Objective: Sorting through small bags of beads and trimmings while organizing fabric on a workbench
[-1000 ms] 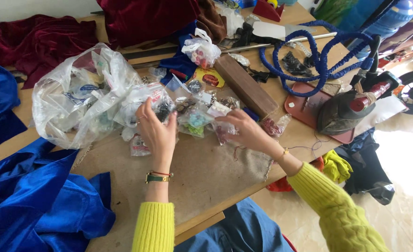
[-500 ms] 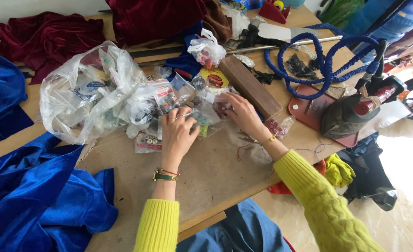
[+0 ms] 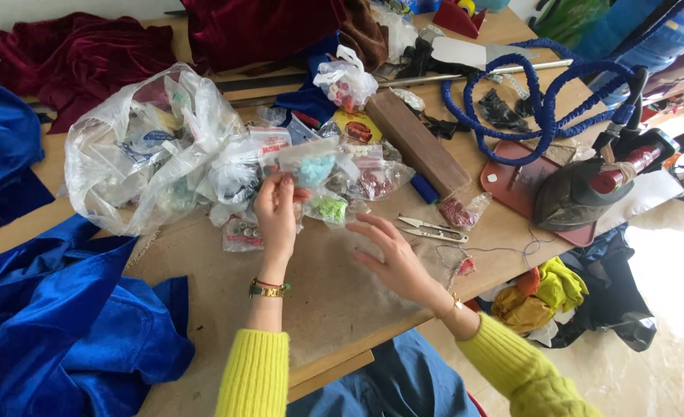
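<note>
Two hands are over the middle of the worktop (image 3: 342, 309), and yours differ plainly. Your left hand (image 3: 276, 216) is raised with thumb and fingers pinched on the lower edge of a small clear packet of turquoise bits (image 3: 313, 166), which it lifts just clear of the heap. Your right hand (image 3: 392, 255) lies flat and spread on the brown surface, fingers splayed, holding nothing. The packet sits up and to the right of your left hand, toward the far edge, its longer side running roughly across the worktop; the left hand has it, the right is well below it, nearer the front edge.

Just under the packet lies a little bag of green pieces (image 3: 329, 208), between your two hands. To the left bulges a big clear plastic bag (image 3: 137, 154) stuffed with more packets. Small silver snips (image 3: 433, 228) lie just right of your right fingertips, and an iron (image 3: 589, 193) rests on a red mat near the right edge.
</note>
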